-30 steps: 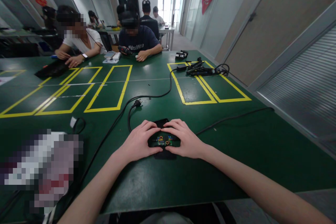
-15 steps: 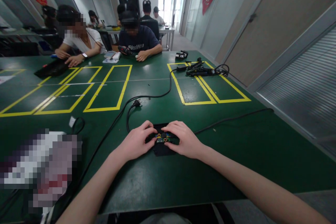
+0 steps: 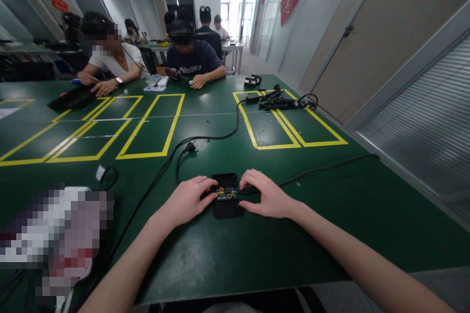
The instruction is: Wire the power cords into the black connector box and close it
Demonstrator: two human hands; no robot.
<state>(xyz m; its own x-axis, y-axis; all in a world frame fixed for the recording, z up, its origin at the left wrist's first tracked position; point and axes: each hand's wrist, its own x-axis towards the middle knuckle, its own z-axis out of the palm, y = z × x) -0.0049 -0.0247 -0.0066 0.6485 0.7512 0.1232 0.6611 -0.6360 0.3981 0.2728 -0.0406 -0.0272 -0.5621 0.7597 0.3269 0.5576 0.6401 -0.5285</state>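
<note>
A small circuit board (image 3: 226, 194) with copper coils lies between two black plastic case halves. The far half (image 3: 224, 179) is beyond the board, and the near half (image 3: 228, 210) lies toward me. At the board's left end, my left hand (image 3: 189, 201) grips it between thumb and fingers. My right hand (image 3: 267, 196) is by the right end, thumb and fingers spread apart. A black cable (image 3: 251, 191) runs from the board through the gap between those fingers; whether they touch it is hard to see.
A power plug (image 3: 190, 147) on a black cord lies beyond my left hand. Bundled black adapters and cables (image 3: 281, 100) rest at the far right on yellow-taped rectangles. Blurred packages (image 3: 73, 234) sit at near left. Two people work across the green table (image 3: 205, 254).
My right hand has drawn back to the right and its fingers have parted from the board. The case halves now show more. My left hand stays at the board's left end.
</note>
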